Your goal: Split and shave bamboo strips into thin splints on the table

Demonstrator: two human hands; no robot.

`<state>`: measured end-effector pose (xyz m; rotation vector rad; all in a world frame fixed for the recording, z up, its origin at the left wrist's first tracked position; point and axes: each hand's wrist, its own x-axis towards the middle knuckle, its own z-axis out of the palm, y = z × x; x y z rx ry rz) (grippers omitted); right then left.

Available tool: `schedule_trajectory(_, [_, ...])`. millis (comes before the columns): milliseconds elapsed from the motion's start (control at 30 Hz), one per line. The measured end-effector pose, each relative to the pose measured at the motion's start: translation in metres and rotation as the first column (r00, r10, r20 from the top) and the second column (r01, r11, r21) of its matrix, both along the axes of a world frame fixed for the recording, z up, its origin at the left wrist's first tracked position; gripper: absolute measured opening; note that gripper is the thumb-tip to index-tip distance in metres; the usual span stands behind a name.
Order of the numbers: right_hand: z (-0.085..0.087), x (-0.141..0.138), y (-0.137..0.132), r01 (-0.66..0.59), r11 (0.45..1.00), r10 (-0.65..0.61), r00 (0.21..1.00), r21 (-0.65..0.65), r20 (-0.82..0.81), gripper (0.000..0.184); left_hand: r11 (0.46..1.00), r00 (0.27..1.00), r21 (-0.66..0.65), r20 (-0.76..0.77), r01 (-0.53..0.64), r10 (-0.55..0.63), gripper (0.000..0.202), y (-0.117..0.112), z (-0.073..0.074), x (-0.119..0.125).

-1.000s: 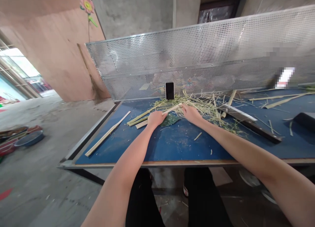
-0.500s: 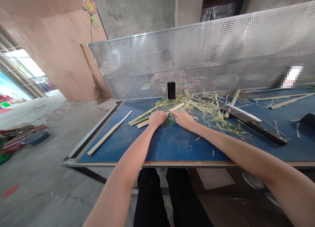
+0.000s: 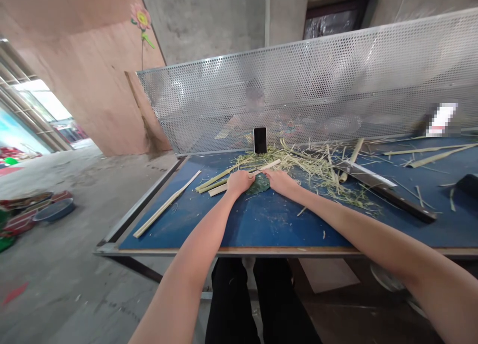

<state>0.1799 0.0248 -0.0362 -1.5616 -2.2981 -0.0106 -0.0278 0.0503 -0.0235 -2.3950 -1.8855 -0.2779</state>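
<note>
My left hand (image 3: 240,181) is closed, its fingers curled round a pale bamboo strip (image 3: 270,165) near the middle of the table. Close on its right, my right hand (image 3: 281,181) pinches at the same spot with fingertips together. Much of what lies between the fingers is hidden. A dark green, glassy-looking piece (image 3: 259,184) rests on the tabletop just under both hands. To the left of my left hand lie split bamboo pieces (image 3: 216,179), partly covered by it. Another long pale bamboo strip (image 3: 167,204) lies by itself farther left.
A heap of thin bamboo shavings (image 3: 317,167) spreads behind and right of my hands. A long dark-handled knife (image 3: 396,197) lies at the right. A phone (image 3: 260,140) leans against the perforated metal screen (image 3: 298,80) along the back of the blue table (image 3: 284,229).
My right hand has shifted slightly to the right, widening the small gap between the hands, where more of the green piece shows. The whole view has also shifted a little.
</note>
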Motion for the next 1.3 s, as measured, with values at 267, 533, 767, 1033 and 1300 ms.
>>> schedule_trajectory(267, [0.005, -0.004, -0.005, 0.032, 0.999, -0.03, 0.998, -0.036, 0.052, 0.057, 1.0, 1.0, 0.001, 0.011, -0.009, 0.009, 0.054, -0.003, 0.003, 0.0])
schedule_trajectory(533, [0.004, 0.056, 0.02, 0.214, 0.977, -0.214, 0.976, 0.001, 0.034, 0.056, 0.999, 1.0, -0.037, 0.015, -0.026, 0.027, 0.055, -0.003, 0.005, 0.0])
schedule_trajectory(767, [-0.003, 0.062, 0.026, 0.258, 0.966, -0.257, 0.965, 0.016, -0.053, 0.045, 0.999, 0.999, -0.026, 0.038, -0.024, 0.025, 0.052, -0.001, 0.002, -0.001])
schedule_trajectory(1033, [0.021, 0.077, 0.019, 0.329, 0.932, -0.26, 0.899, 0.153, -0.351, 0.047, 0.999, 0.999, -0.025, 0.02, -0.034, 0.035, 0.053, 0.001, 0.003, -0.001])
schedule_trajectory(1300, [0.012, 0.057, 0.015, 0.158, 0.979, -0.107, 0.937, 0.13, -0.333, 0.045, 0.999, 1.0, -0.026, 0.004, -0.028, 0.028, 0.047, 0.0, 0.005, 0.0])
